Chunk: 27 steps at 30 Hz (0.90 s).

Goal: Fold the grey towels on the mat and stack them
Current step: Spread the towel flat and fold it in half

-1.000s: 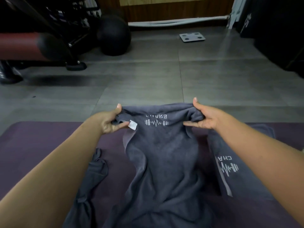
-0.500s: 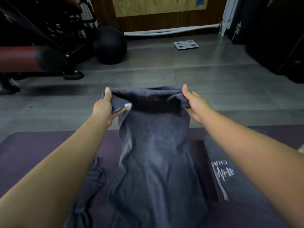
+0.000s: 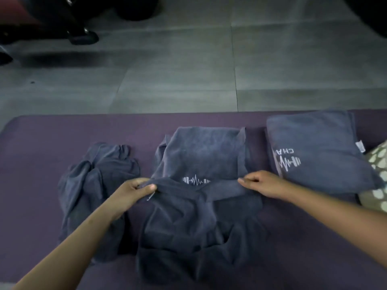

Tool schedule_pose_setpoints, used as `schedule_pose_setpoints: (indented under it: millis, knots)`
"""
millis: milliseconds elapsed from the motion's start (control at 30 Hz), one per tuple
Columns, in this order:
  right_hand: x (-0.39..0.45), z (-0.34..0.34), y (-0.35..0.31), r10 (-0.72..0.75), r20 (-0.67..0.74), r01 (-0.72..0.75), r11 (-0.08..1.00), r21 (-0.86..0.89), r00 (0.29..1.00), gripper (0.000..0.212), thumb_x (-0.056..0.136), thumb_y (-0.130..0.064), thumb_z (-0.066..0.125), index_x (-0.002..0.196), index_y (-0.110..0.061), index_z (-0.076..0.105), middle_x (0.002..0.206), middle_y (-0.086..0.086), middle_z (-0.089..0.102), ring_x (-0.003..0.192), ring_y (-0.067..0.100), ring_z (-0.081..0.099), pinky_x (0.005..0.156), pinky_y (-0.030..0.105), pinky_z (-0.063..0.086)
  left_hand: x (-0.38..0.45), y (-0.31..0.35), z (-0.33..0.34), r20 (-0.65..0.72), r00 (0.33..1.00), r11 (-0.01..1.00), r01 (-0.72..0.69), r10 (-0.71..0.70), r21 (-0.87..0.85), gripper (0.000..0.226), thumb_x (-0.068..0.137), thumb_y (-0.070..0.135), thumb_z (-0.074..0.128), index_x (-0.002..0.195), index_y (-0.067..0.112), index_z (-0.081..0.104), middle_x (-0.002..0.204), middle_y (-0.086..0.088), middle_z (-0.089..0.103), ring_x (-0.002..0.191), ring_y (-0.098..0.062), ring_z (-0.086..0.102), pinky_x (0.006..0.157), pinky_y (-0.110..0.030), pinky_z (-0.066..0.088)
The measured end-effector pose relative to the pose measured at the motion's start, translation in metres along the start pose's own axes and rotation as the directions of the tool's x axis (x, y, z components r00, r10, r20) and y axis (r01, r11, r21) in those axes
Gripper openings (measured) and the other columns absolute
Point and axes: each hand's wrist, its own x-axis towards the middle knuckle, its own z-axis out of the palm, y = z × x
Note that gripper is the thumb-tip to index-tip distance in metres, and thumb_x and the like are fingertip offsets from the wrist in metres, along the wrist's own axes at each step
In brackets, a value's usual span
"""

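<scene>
Grey floor tiles [image 3: 180,80] run behind a purple mat [image 3: 35,155] that carries three grey towels. At the left lies a crumpled towel [image 3: 98,176], untouched. Next, the left hand [image 3: 134,190] pinches a folded edge of the middle towel [image 3: 201,206] between thumb and curled fingers. That towel lies spread and rumpled at the mat's centre. The right hand [image 3: 263,183], fingers curled, grips the same edge's other end. Farthest right rests a folded towel [image 3: 320,151], beside a spotted cushion [image 3: 377,162].
</scene>
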Motion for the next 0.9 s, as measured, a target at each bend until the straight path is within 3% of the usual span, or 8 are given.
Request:
schedule_pose_setpoints:
  millis: [100,200,333,433,533,633,767,900]
  knots:
    - [-0.016,0.024,0.014,-0.016,0.126,0.025,0.997,-0.075,0.992,0.055,0.074,-0.065,0.040,0.064,-0.011,0.046,0.065,0.003,0.039,0.061,0.007,0.037,0.057,0.025,0.028,-0.016,-0.030,0.006,0.129,0.982,0.981,0.119,-0.139,0.157,0.014,0.084,0.027,0.067,0.085,0.014,0.073,0.078,0.008,0.073,0.078,-0.003,0.066,0.069,-0.013,0.046]
    - [-0.030,0.033,0.022,-0.001,0.186,0.018,0.996,-0.088,0.983,0.053,0.079,-0.062,0.043,0.063,-0.011,0.044,0.063,0.000,0.036,0.059,0.005,0.035,0.055,0.025,0.025,-0.030,-0.058,0.006,0.171,0.968,0.939,0.123,-0.186,0.322,0.058,0.064,0.067,0.070,0.068,0.009,0.068,0.063,0.010,0.058,0.065,-0.001,0.055,0.064,-0.018,0.040]
    - [-0.046,0.042,0.032,0.074,0.289,-0.051,0.995,-0.088,0.954,0.064,0.065,-0.082,0.042,0.054,-0.021,0.025,0.052,-0.009,0.024,0.051,0.003,0.026,0.052,0.025,0.020,-0.045,-0.086,0.002,0.247,0.940,0.905,0.119,-0.235,0.408,0.051,0.065,0.070,0.066,0.056,0.021,0.056,0.061,0.006,0.048,0.066,-0.003,0.050,0.069,-0.023,0.039]
    - [-0.054,0.055,0.036,0.151,0.313,-0.119,0.986,-0.118,0.938,0.057,0.069,-0.080,0.042,0.050,-0.026,0.039,0.050,-0.014,0.039,0.049,0.001,0.039,0.052,0.020,0.030,-0.050,-0.096,0.008,0.265,0.940,0.880,0.069,-0.215,0.470,0.057,0.061,0.079,0.061,0.049,0.025,0.048,0.061,0.002,0.043,0.061,-0.004,0.047,0.066,-0.027,0.039]
    - [-0.051,0.070,0.043,0.172,0.145,-0.164,0.984,-0.062,0.974,0.027,0.090,-0.042,0.054,0.068,-0.029,0.061,0.080,-0.007,0.067,0.076,0.002,0.060,0.073,0.019,0.043,-0.049,-0.106,0.015,0.214,0.964,0.806,0.002,-0.159,0.592,0.067,0.052,0.093,0.049,0.050,0.026,0.055,0.069,-0.004,0.055,0.075,-0.013,0.055,0.074,-0.029,0.045]
    - [-0.050,0.084,0.050,0.363,-0.134,-0.353,0.931,0.090,0.922,0.028,0.081,-0.032,0.071,0.078,-0.015,0.049,0.082,0.004,0.058,0.078,0.019,0.055,0.063,0.030,0.038,-0.057,-0.110,0.030,0.209,0.967,0.823,0.003,-0.147,0.567,0.052,0.066,0.085,0.048,0.049,0.037,0.059,0.058,0.010,0.051,0.072,-0.007,0.052,0.072,-0.022,0.043]
    - [-0.054,0.097,0.050,0.542,-0.062,-0.504,0.813,0.290,0.838,0.058,0.069,-0.032,0.082,0.104,-0.011,0.041,0.102,0.003,0.050,0.094,0.019,0.051,0.068,0.029,0.039,-0.064,-0.113,0.051,-0.170,0.972,0.944,0.204,-0.164,0.259,0.042,0.092,0.030,0.061,0.051,0.024,0.065,0.055,0.011,0.062,0.057,0.004,0.056,0.062,-0.009,0.042]
    - [-0.054,0.104,0.051,0.541,-0.067,-0.517,0.828,0.216,0.839,0.046,0.075,-0.027,0.077,0.107,-0.007,0.051,0.105,0.006,0.057,0.096,0.023,0.056,0.076,0.031,0.044,-0.067,-0.125,0.054,-0.550,0.786,0.914,0.394,-0.282,0.095,0.026,0.072,0.026,0.082,0.086,0.021,0.061,0.101,-0.006,0.060,0.096,-0.021,0.057,0.089,-0.035,0.049]
